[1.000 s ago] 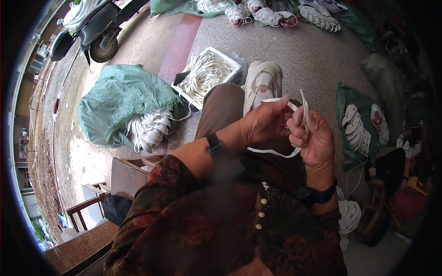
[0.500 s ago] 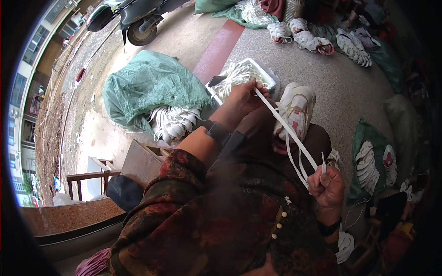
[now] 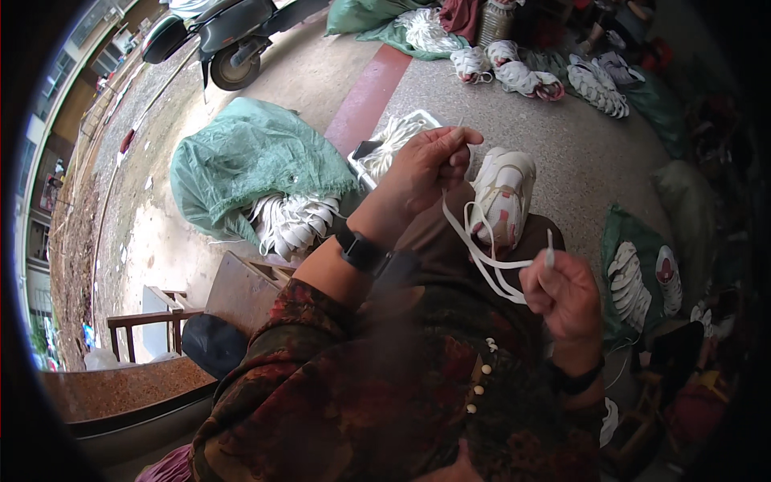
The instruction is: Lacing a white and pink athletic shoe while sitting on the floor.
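Observation:
A flat white shoelace (image 3: 482, 258) hangs in slack loops between my hands. My left hand (image 3: 440, 165) pinches one end, with a thin tip poking up above the fingers. My right hand (image 3: 564, 296) is closed on the other end, and its tip stands upright over the thumb. Just beyond the lace, a white and cream sneaker (image 3: 504, 197) with pinkish-red accents rests by my knees, its toe pointing away. Behind my left hand, a white basket (image 3: 362, 173) holds a heap of loose white laces (image 3: 393, 143), partly hidden by that hand.
A green woven sack (image 3: 257, 153) with white shoe pieces (image 3: 293, 221) spilling out lies at left. Another green sack bearing shoe pieces (image 3: 629, 285) is at right. Bundled shoe pieces (image 3: 518, 76) lie far off near a scooter (image 3: 233, 48). A wooden stool (image 3: 241, 293) stands left.
The lace was stretched taut between my hands and now sags in loops. My left hand has risen slightly and turned; my right hand has moved up and a little left.

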`<state>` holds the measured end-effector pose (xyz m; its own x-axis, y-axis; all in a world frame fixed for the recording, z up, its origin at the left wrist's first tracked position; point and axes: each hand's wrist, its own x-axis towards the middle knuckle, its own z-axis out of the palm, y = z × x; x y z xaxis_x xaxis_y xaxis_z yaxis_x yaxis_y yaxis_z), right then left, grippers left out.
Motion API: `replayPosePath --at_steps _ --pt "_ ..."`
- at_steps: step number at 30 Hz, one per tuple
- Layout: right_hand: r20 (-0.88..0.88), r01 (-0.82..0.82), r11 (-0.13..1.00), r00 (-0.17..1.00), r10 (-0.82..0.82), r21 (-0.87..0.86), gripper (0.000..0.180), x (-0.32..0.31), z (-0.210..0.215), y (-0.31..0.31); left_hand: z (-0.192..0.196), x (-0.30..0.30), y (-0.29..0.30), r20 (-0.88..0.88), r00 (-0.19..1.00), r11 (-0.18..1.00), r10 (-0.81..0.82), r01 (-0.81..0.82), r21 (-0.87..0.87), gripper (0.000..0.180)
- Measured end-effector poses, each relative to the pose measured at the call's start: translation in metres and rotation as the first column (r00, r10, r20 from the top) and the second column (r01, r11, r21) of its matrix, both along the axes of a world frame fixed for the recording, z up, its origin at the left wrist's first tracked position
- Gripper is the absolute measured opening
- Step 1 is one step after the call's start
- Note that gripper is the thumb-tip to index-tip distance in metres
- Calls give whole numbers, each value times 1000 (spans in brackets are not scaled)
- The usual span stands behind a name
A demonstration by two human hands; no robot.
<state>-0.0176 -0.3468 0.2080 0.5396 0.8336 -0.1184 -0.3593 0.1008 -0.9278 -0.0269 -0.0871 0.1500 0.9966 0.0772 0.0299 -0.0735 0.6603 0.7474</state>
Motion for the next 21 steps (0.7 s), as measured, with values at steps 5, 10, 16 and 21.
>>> replayPosePath --at_steps 5,10,16,21 --pt "21 201 979 980 -200 -46 24 9 -24 34 10 -20 -52 -89 985 973 -150 163 166 33" --pt "-26 221 973 974 -223 -72 30 16 -32 40 5 -16 -71 -57 978 972 -201 207 109 29" --pt "2 229 963 973 -231 -144 29 21 -37 41 -9 -13 -64 -2 954 951 -298 297 -81 27" --pt "375 -27 965 918 127 -262 20 18 -23 64 11 1 -3 100 955 940 279 -251 -231 22"
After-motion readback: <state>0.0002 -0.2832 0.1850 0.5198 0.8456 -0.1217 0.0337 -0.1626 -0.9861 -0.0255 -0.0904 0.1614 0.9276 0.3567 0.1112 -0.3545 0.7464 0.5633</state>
